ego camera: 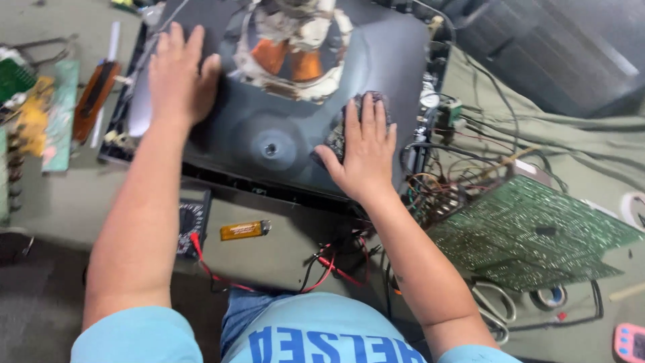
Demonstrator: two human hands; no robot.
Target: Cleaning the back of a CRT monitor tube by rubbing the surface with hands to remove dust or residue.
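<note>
A large dark picture tube (282, 128) lies face down on the floor in front of me, its neck with copper-wound coils (292, 47) pointing up. My left hand (178, 74) rests flat on the tube's left shoulder, fingers spread. My right hand (363, 151) presses a dark cloth-like pad (353, 114) against the tube's right side. A round metal anode spot (271, 149) shows between the hands.
A green circuit board (531, 232) with tangled wires (437, 181) lies at the right. A multimeter (193, 225) with red and black leads (329, 265), an orange lighter (243, 230), scissors (494, 302) and tape roll (549, 296) sit near my knees. More boards (40, 107) lie left.
</note>
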